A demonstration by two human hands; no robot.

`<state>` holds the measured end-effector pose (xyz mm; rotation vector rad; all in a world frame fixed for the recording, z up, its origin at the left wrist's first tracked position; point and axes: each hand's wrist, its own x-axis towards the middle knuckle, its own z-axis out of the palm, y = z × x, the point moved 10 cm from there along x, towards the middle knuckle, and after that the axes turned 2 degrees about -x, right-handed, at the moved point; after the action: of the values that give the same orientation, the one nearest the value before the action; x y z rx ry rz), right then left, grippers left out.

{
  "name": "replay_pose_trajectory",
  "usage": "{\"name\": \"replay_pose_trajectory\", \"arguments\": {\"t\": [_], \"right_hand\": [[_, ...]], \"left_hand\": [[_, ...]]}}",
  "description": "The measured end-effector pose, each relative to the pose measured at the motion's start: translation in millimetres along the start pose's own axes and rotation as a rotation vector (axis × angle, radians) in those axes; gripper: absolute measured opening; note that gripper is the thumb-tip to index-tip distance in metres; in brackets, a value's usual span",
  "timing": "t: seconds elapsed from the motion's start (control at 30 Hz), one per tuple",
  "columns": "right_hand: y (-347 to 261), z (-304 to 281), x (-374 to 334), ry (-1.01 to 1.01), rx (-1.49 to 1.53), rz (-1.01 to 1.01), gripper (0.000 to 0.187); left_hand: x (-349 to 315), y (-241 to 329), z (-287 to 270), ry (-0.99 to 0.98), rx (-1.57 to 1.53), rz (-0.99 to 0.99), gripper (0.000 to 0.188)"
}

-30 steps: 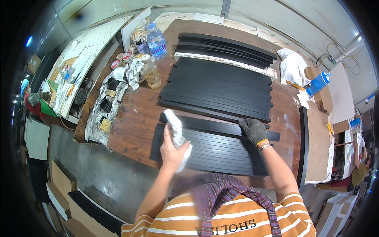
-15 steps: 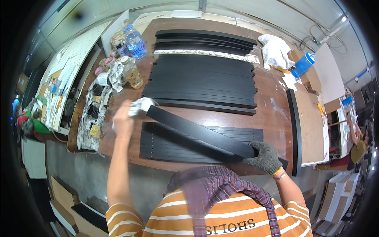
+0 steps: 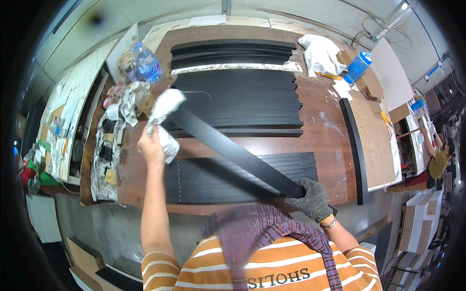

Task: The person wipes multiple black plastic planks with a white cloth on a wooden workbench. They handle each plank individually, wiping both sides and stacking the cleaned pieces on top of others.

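Note:
A long black board (image 3: 233,148) slants across in front of me, raised over the table. My right hand (image 3: 313,200), in a dark grey knitted glove, grips its near right end. My bare left hand (image 3: 153,145) clasps a white cloth (image 3: 167,109) at the board's far left end, and the cloth hides that end. Beneath the board lies a flat row of black strips (image 3: 242,174) along the table's near edge. Farther back, a larger group of black boards (image 3: 238,97) lies side by side.
More black boards (image 3: 233,51) lie at the back, beside a white cloth heap (image 3: 321,54) and a blue bottle (image 3: 358,67). Plastic bottles (image 3: 147,63) and a stained tray with sponges (image 3: 110,177) line the left side. One black board (image 3: 354,150) stands along the right edge. A person (image 3: 439,162) works far right.
The board's left end has risen and swung away from me, with my left hand and the cloth at it. My right hand has shifted slightly left. The whole view has turned a little.

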<state>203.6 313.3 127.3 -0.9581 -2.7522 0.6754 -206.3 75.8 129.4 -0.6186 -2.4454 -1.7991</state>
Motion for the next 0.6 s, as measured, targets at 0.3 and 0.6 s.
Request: {"name": "replay_pose_trajectory", "arguments": {"t": [0.3,0.6], "right_hand": [[-108,-18,64,0.569,0.354,-0.366,0.044],[-69,-47,149,0.341,1.344,-0.238,0.038]], "left_hand": [[-100,117,189,-0.558,-1.075,-0.444,0.03],[-100,131,181,-1.193,-0.523,-0.334,0.031]]}}
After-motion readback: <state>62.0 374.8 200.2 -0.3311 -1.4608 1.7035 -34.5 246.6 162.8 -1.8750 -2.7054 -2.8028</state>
